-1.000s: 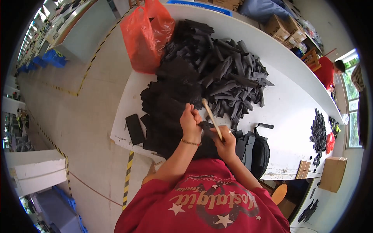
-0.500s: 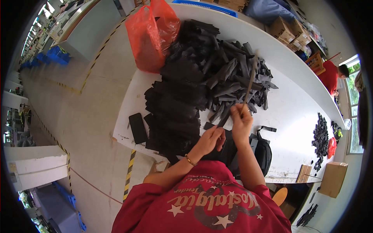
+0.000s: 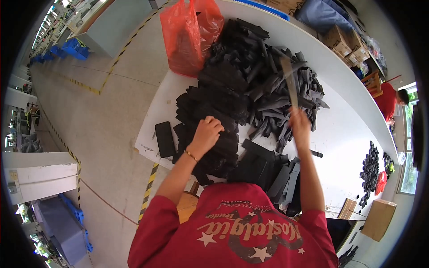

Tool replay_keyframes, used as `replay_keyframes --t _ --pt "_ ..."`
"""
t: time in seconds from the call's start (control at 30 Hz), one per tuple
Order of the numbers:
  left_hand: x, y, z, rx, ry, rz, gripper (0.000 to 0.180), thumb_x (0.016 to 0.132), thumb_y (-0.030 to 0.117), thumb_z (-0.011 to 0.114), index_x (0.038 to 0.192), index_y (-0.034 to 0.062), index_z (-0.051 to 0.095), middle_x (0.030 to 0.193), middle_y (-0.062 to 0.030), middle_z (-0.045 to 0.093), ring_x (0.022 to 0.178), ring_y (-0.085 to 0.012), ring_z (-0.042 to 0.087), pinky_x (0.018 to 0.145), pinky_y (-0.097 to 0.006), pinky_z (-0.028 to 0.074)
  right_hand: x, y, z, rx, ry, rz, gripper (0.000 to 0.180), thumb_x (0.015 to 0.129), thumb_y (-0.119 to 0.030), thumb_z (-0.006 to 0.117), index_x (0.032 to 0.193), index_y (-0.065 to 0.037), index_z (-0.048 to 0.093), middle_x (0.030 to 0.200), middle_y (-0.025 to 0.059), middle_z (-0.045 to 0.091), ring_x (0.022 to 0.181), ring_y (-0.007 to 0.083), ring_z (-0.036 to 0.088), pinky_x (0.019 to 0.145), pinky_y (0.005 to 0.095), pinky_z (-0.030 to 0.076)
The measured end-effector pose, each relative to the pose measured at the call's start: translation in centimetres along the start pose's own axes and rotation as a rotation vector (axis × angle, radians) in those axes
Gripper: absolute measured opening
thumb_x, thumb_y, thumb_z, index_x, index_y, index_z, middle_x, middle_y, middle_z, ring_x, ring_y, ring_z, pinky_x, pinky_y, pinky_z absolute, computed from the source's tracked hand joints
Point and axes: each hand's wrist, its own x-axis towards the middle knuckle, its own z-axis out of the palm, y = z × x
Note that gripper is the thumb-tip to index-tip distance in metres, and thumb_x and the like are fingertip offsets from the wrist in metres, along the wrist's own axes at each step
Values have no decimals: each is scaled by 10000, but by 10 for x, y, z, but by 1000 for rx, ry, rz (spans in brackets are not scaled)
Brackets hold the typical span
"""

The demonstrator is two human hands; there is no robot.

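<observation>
My right hand (image 3: 300, 127), smeared by motion, is closed round one end of a long, thin, tan-grey stick (image 3: 291, 85). The stick points away from me over a loose heap of black strips (image 3: 286, 96). To the left, my left hand (image 3: 207, 134) is over a flatter layered pile of black pieces (image 3: 210, 109), its fingers bent together. Whatever those fingers hold, if anything, blends into the black beneath. Close to my body lie more flat black pieces (image 3: 254, 163) and several dark grey strips (image 3: 286, 178).
A black phone (image 3: 165, 139) lies at the white table's (image 3: 154, 100) left edge. Beyond the pile stands a red plastic bag (image 3: 185, 44). Another black heap (image 3: 370, 167) and a cardboard box (image 3: 379, 219) are far right. A person in red (image 3: 386, 100) is at the upper right.
My hands have moved apart: the left went left and up onto the layered pile, the right went right and up with the stick. The flat pieces near my body are more exposed.
</observation>
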Motion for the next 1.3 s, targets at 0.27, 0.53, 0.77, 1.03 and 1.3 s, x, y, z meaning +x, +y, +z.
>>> replay_keyframes --t 0.27,0.53,0.77,1.03,1.3 --pt "12 -24 4 -1 -129 81 77 684 103 701 750 115 663 907 20 580 990 -183 514 842 -347 400 -92 58 -10 -396 -151 -260 173 890 -169 593 1007 -55 650 768 121 634 667 264 634 599 342 467" --pt "12 -38 6 -31 -207 23 104 687 102 729 755 98 649 892 7 592 964 -200 529 828 -359 418 -107 54 -10 -507 -271 -347 138 862 -139 608 981 -98 664 751 104 616 682 303 630 594 393 499" --pt "19 -39 -13 -290 -118 -16 78 704 76 692 708 69 615 829 -21 621 925 -247 558 788 -378 462 -109 54 0 -610 -264 -468 141 848 -154 634 981 -121 667 740 75 597 647 275 621 547 386 493" --pt "31 2 -20 -283 -117 129 74 709 77 680 735 78 612 839 -11 623 967 -220 563 807 -361 440 -98 32 45 -600 -283 -557 258 853 -128 617 1110 -111 609 741 85 605 635 277 617 553 399 486" --pt "41 32 -30 -358 -194 160 67 745 108 677 766 89 616 865 -5 617 1018 -199 559 878 -367 415 -91 12 62 -429 -356 -498 339 832 -72 607 1170 -82 584 768 145 636 676 302 636 592 393 492"
